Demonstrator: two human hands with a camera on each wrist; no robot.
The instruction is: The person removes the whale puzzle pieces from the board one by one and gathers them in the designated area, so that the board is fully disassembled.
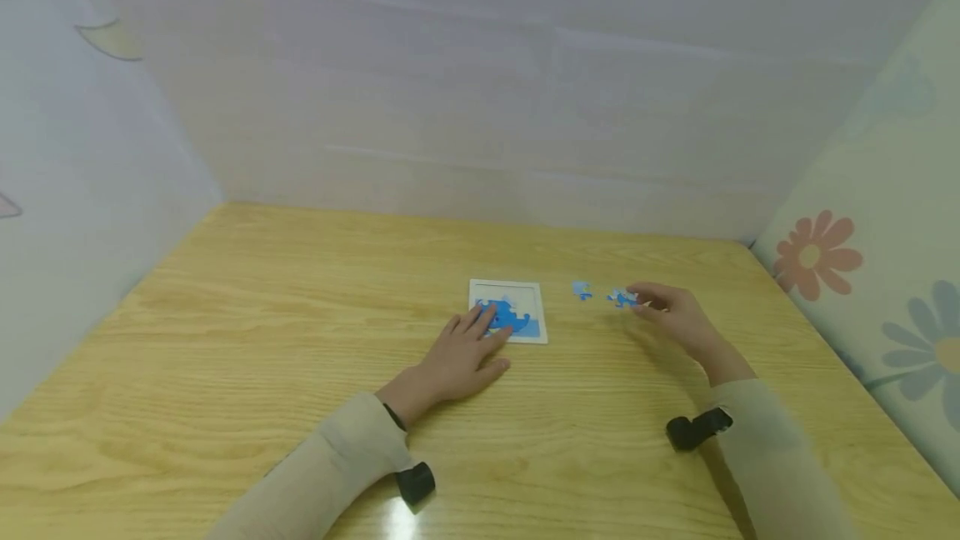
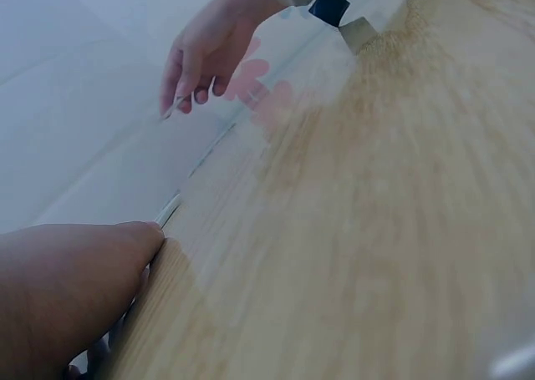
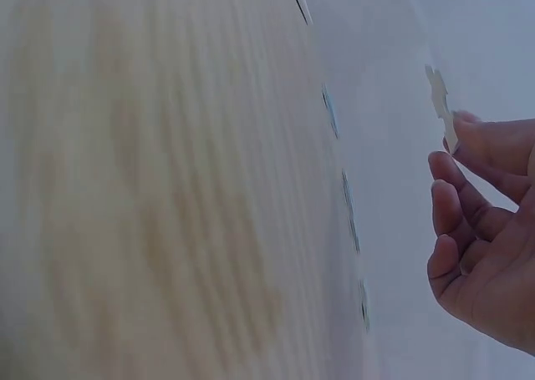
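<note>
A white-framed puzzle tray (image 1: pixel 543 319) lies on the table, with a blue animal picture (image 1: pixel 517 322) partly filled in and pale bare board in its upper part. My left hand (image 1: pixel 459 359) rests with spread, fairly straight fingers over the tray's lower left. Right of the tray, my right hand (image 1: pixel 678 322) is raised above the table. Its thumb and forefinger pinch a jigsaw piece (image 3: pixel 440 100) by one end, seen nearly edge-on in the right wrist view. Loose blue jigsaw pieces (image 1: pixel 582 290) lie between the tray and the right hand.
The wooden table (image 1: pixel 300 315) is bounded by a pale back wall (image 1: pixel 480 107) and side walls. Flowers decorate the right wall (image 1: pixel 885 190). In the right wrist view, several thin pieces (image 3: pixel 349 211) lie flat along the tabletop.
</note>
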